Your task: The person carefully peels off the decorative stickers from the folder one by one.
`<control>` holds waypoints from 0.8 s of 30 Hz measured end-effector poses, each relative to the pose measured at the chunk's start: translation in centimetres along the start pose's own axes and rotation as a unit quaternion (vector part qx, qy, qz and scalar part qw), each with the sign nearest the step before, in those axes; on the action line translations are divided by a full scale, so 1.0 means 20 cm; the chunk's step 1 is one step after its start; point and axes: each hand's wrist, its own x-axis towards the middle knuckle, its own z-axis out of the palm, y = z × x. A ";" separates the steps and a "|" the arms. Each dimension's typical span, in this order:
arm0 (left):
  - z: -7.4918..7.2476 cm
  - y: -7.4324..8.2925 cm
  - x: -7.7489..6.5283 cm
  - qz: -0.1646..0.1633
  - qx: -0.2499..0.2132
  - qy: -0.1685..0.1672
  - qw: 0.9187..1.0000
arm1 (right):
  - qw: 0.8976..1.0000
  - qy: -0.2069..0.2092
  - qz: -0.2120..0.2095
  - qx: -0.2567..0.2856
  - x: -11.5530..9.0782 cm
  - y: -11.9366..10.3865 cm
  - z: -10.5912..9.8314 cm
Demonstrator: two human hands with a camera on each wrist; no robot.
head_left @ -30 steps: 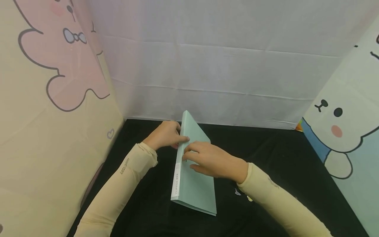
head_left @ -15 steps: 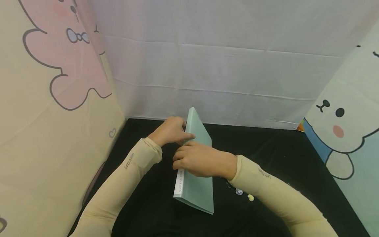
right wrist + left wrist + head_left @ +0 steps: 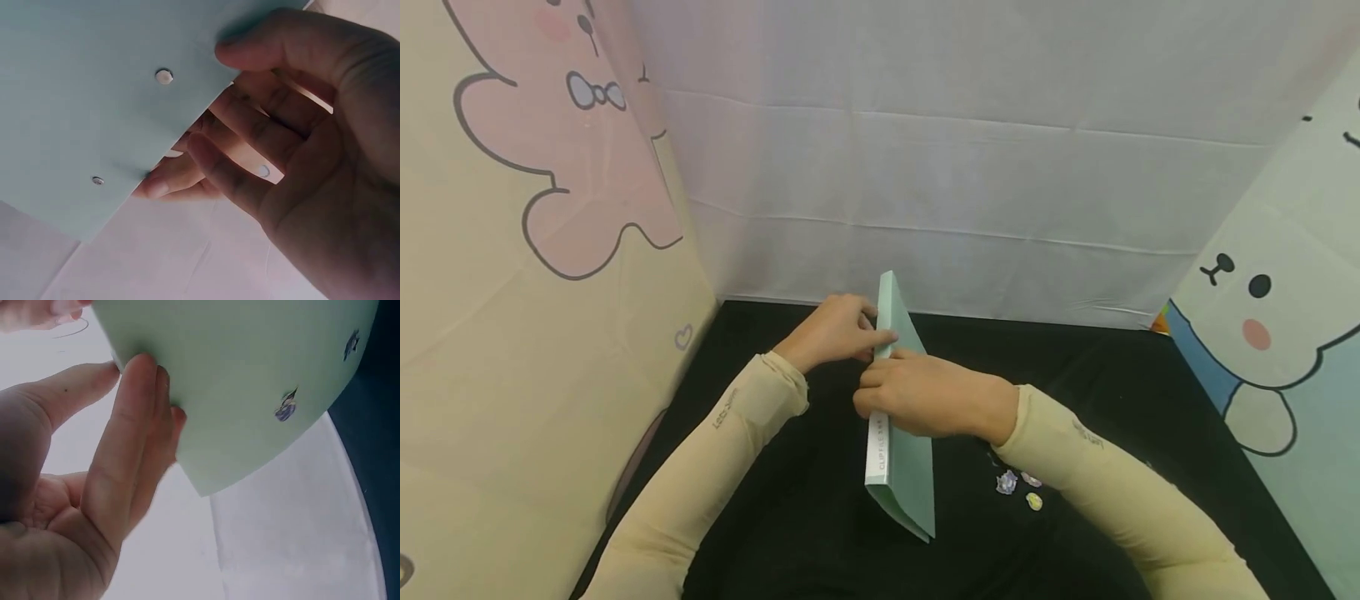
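A pale green clip file (image 3: 913, 483) stands upright on its long side, its spine up and its covers slightly parted at the near end. On the spine is a white label (image 3: 877, 454). My left hand (image 3: 838, 333) pinches the spine toward the far end, thumb on one side and fingers on the other cover. Nearer to me, my right hand (image 3: 928, 395) grips the spine from the right. Two small purplish stickers (image 3: 286, 407) show on the cover in the left wrist view. Two metal rivets (image 3: 164, 76) dot the cover in the right wrist view.
Several small stickers, one purple (image 3: 1007, 482) and one yellow (image 3: 1034, 502), lie on the black cloth (image 3: 1075, 367) right of the file, partly behind the right forearm. A white curtain (image 3: 955, 183) hangs behind, with cartoon-printed sheets (image 3: 482, 333) at the sides.
The file has shifted right and turned so its spine faces me more. My right hand has moved from the right cover onto the spine. More of the small stickers now show.
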 end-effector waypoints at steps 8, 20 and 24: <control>0.02 -0.14 -0.01 0.012 -0.086 0.011 0.996 | 0.998 0.028 0.012 0.059 -0.06 0.07 -0.02; 0.42 -0.53 -0.11 -0.082 -0.188 -0.055 0.977 | 0.991 0.083 0.039 0.095 -0.15 0.16 -0.07; 0.59 -0.65 -0.15 -0.116 -0.234 -0.076 0.962 | 0.988 0.098 0.051 0.104 -0.17 0.19 -0.08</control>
